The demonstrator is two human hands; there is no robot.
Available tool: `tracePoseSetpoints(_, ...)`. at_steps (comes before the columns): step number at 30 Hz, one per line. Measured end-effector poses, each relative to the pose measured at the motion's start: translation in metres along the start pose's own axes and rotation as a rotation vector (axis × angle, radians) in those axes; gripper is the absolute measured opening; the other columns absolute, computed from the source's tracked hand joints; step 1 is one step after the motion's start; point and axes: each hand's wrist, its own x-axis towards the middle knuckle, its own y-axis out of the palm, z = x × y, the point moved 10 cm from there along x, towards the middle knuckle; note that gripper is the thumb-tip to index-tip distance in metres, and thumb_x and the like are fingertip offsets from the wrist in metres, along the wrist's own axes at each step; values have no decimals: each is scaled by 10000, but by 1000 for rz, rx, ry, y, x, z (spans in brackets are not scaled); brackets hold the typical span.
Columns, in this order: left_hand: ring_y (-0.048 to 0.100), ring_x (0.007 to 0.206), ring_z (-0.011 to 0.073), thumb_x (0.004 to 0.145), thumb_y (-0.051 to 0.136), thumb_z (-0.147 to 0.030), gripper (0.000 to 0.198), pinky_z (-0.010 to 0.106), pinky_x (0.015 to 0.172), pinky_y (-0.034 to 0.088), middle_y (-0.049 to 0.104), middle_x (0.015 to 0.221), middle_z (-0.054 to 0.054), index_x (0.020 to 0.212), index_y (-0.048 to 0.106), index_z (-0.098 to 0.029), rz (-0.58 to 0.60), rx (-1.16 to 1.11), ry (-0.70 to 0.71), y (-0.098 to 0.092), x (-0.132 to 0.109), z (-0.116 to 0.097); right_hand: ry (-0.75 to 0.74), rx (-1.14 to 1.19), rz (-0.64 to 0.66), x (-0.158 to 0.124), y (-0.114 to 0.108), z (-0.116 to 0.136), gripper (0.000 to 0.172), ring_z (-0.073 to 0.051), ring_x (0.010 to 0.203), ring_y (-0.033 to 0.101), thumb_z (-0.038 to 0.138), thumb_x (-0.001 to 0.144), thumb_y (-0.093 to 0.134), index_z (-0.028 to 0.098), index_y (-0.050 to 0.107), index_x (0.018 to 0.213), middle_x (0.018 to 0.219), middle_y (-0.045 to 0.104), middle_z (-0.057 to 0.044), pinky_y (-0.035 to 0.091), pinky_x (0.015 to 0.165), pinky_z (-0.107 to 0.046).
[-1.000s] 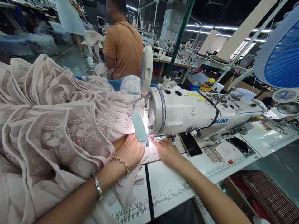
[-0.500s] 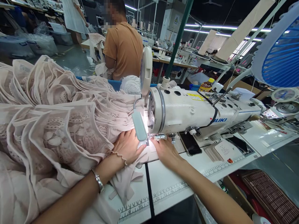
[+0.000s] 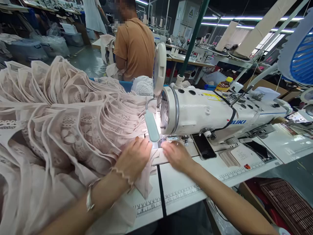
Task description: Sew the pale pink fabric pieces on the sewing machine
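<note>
My left hand (image 3: pixel 135 156) is curled over a pale pink garment piece (image 3: pixel 144 182) just left of the sewing machine's needle area; its fingertips are bent down into the cloth. Close to the presser foot, under the bright lamp, my right hand (image 3: pixel 177 155) has its fingers drawn together, slightly blurred, and what they pinch is hidden. The white sewing machine (image 3: pixel 195 112) stands over both hands, with a grey-green guard (image 3: pixel 152 126) hanging in front of its needle. A big heap of pale pink lace garments (image 3: pixel 73 124) lies against my left arm.
Right of my right hand lie a dark phone (image 3: pixel 203 147) and a stack of cards (image 3: pixel 238 156). A printed ruler (image 3: pixel 183 193) runs along the table's front edge. A blue fan (image 3: pixel 299 58) hangs at upper right. A person in a brown shirt (image 3: pixel 134 49) sits beyond the machine.
My left hand has gone from lying spread on the cloth to curled fingers, lifted at the wrist. My right hand has drawn its fingers in beside the foot. The camera view has shifted.
</note>
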Motion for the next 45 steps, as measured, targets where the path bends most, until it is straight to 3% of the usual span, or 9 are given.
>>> tracePoseSetpoints(4, 590, 876, 319, 884, 439, -132, 239, 472, 821, 443, 645, 872, 159, 811, 666, -140, 139, 303, 73, 1, -58, -15, -361, 49, -43, -5, -4, 45, 260, -196, 1006, 522, 191, 997, 384, 170, 601, 1138, 1074, 640, -96, 410, 873, -331)
tracePoseSetpoints(11, 641, 650, 168, 725, 727, -189, 90, 253, 600, 447, 681, 672, -48, 702, 671, -256, 733, -190, 119, 30, -135, -29, -160, 464, 12, -11, -26, 15, 127, -167, 839, 543, 175, 939, 503, 180, 597, 855, 881, 637, -46, 436, 752, -282)
tracePoseSetpoints(19, 461, 1322, 270, 909, 309, -16, 462, 498, 1109, 291, 537, 1402, 126, 1220, 612, -175, -66, 222, 265, -1, -62, -12, -132, 672, 318, -42, -13, 43, 112, -156, 811, 576, 179, 903, 591, 175, 626, 797, 776, 636, -10, 432, 774, -258)
tracePoseSetpoints(27, 660, 829, 224, 878, 473, -76, 438, 375, 789, 433, 687, 970, 85, 1273, 578, -232, 207, 180, 382, 28, -61, -33, -179, 675, 306, -54, -14, 57, 110, -138, 788, 581, 226, 918, 586, 180, 631, 829, 788, 634, -5, 441, 761, -230)
tracePoseSetpoints(31, 597, 616, 186, 846, 645, -280, 98, 341, 698, 423, 658, 699, 29, 866, 705, -205, 410, 25, 410, 34, -70, -48, 116, 428, -31, -87, -53, -7, 230, -157, 719, 596, 297, 970, 465, 203, 631, 842, 784, 660, -29, 452, 702, -258)
tracePoseSetpoints(34, 555, 569, 169, 776, 707, -507, 317, 313, 634, 423, 610, 610, 0, 652, 671, -217, 478, -125, 418, 33, -66, -59, 534, -106, -426, -143, -113, -83, 276, -234, 779, 589, 328, 970, 411, 169, 624, 897, 844, 646, -114, 453, 751, -356)
tracePoseSetpoints(37, 640, 857, 212, 911, 566, -246, 154, 334, 784, 471, 693, 902, 57, 853, 701, -199, 267, -90, 351, 21, -40, -56, 758, -466, -364, -179, -133, -130, 270, -340, 948, 560, 340, 893, 543, 97, 627, 974, 986, 613, -215, 435, 796, -432)
tracePoseSetpoints(41, 526, 1237, 367, 813, 425, 29, 529, 501, 898, 481, 572, 1351, 135, 1252, 608, -205, 87, 107, 284, 39, -26, -46, 870, -404, -158, -196, -120, -166, 189, -269, 783, 592, 253, 898, 501, 135, 648, 878, 866, 640, -146, 415, 663, -341)
tracePoseSetpoints(45, 679, 892, 373, 785, 370, 37, 573, 414, 551, 508, 558, 1323, 256, 1293, 583, -120, 214, 250, 170, 70, -32, -37, 950, -394, -266, -202, -133, -168, 283, -254, 714, 587, 264, 928, 405, 156, 657, 858, 791, 650, -124, 376, 614, -330)
